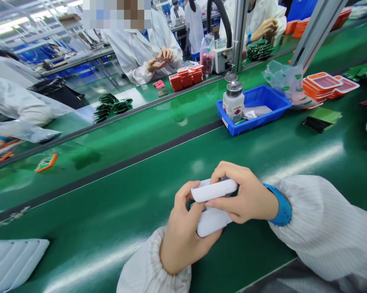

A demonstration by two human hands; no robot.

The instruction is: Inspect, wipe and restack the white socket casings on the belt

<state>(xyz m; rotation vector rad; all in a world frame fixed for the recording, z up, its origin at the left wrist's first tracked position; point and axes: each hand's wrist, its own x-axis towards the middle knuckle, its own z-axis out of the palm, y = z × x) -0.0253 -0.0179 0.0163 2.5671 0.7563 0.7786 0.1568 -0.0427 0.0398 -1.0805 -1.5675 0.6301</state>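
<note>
Two white plastic pieces are held one above the other over the green tabletop [119, 228]. My left hand [186, 228] is wrapped round the lower white piece [212, 221], its fingertips also at the left end of the upper one. My right hand [244, 195], with a blue band at its wrist, pinches the upper white piece [214, 190] between thumb and fingers. The upper piece is slightly tilted; whether the two pieces touch behind my fingers is hidden.
Beyond my hands a blue tray [262, 118] holds a white bottle [233, 101] with a metal top. Orange frames [320, 87] are stacked at right. A pale ribbed tray [15, 260] lies at lower left. A co-worker's hands [160, 60] are across the line.
</note>
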